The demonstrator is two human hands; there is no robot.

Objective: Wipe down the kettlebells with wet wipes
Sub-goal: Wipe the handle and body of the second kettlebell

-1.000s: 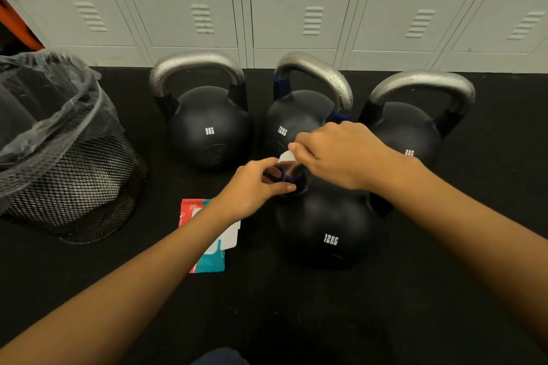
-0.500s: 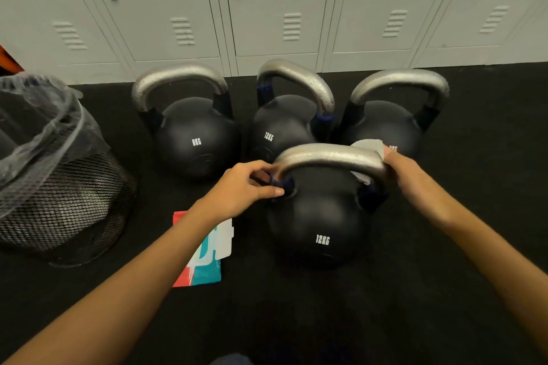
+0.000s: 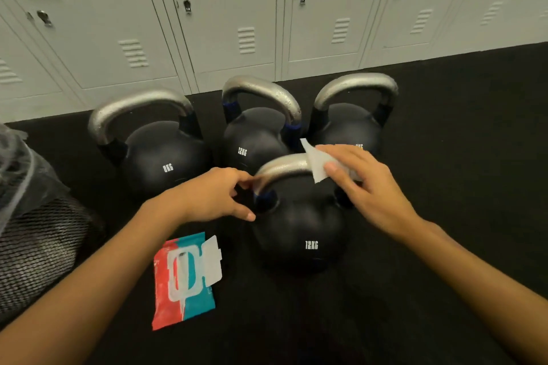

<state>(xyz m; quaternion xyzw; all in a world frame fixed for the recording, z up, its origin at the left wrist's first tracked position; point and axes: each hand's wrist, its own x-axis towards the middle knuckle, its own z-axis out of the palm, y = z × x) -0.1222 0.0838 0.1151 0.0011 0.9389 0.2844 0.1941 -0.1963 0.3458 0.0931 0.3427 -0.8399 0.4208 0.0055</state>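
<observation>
Several black kettlebells with silver handles stand on the dark floor. The nearest, a 12KG kettlebell (image 3: 299, 234), is in the middle. My right hand (image 3: 364, 187) holds a white wet wipe (image 3: 318, 161) wrapped over the right part of its handle. My left hand (image 3: 216, 195) grips the left end of that handle, thumb and fingers around it. Behind stand an 8KG kettlebell (image 3: 160, 157), another 12KG kettlebell (image 3: 255, 133) and a third kettlebell (image 3: 350, 124) at the right, partly hidden by my right hand.
A red and teal wipes packet (image 3: 184, 281) lies on the floor by my left forearm, its flap open. A black mesh bin (image 3: 38, 249) with a clear liner stands at the left. Grey lockers (image 3: 237, 24) line the back.
My right hand slid the wipe from the handle's left end to its right end, then came back up onto the top right. The view tilted and shifted left.
</observation>
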